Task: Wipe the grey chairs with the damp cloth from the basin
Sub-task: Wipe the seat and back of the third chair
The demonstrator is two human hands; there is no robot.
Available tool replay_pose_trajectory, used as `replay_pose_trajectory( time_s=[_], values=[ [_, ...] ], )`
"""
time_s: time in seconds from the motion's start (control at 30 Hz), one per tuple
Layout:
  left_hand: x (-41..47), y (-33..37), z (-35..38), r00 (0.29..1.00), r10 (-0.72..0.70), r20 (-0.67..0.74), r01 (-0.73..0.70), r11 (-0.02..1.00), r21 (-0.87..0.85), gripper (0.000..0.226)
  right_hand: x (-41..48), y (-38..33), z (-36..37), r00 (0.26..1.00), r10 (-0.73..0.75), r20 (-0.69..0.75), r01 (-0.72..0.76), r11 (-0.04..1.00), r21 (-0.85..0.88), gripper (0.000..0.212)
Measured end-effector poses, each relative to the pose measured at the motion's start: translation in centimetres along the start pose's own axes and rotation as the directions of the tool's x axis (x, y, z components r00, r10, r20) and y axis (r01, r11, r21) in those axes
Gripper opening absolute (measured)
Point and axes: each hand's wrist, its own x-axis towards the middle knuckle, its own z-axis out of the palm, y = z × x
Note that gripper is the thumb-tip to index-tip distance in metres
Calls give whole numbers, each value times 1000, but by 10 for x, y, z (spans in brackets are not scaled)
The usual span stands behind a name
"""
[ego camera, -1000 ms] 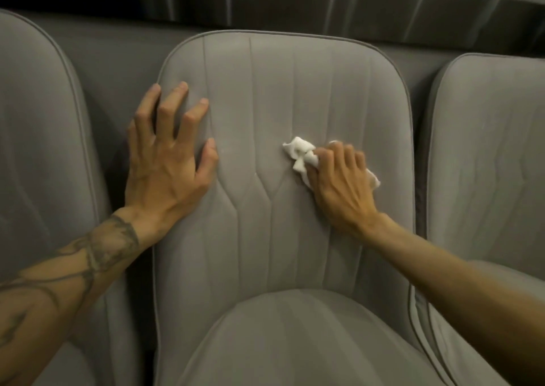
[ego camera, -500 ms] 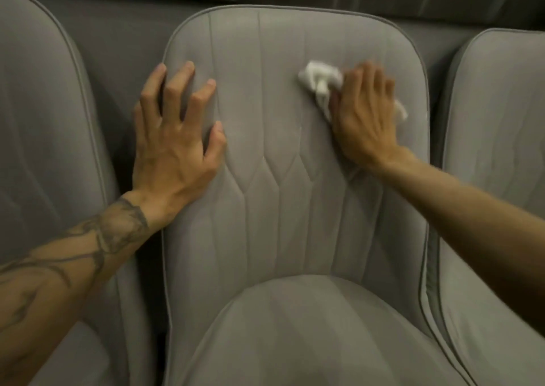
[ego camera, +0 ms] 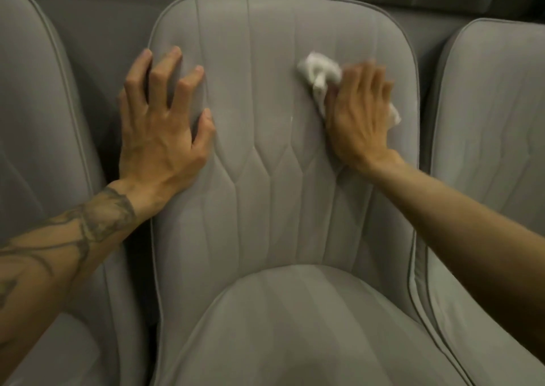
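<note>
The white cloth (ego camera: pixel 318 71) is pressed against the upper right of the backrest of the middle grey chair (ego camera: pixel 265 196) under the flat, straight-fingered right grip (ego camera: pixel 358 117). The left grip (ego camera: pixel 160 131), fingers spread and holding nothing, is braced on the backrest's left edge.

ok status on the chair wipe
Left grip flat, bracing middle grey padded chair backrest. Right grip pressing crumpled white cloth on its upper right. Nothing in the way.

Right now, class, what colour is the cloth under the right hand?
The cloth is white; the head view shows it.
</note>
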Motion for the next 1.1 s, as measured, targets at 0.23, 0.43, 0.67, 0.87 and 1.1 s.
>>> replay_pose_trajectory(
  time_s=[0.23, 0.43, 0.67, 0.87, 1.1],
  values=[
    [-1, -1, 3, 999, 13, -35, -13, 1000, -6, 51, -110, -22, -5, 986, -13, 167, 9, 1000, 25, 23],
    [-1, -2, 3, 999, 20, -44, -20, 1000, -4, 51, -110, -12, -6, 961, -202, 190, 186, 978, 96, 27],
    [2, -4, 4, 998, 29, -54, -30, 1000, -3, 50, -124, -29, -2, 989, 27, 145, -36, 998, 57, 18],
    [1, -3, 1, 999, 12, -39, -12, 1000, 4, 51, -103, -16, 5, 988, -17, 150, 5, 997, 79, 20],
    [-1, 0, -2, 999, -1, -34, 1, 1000, -1, 51, -179, -41, -14, 950, -137, 279, 104, 986, 130, 19]
  ],
)
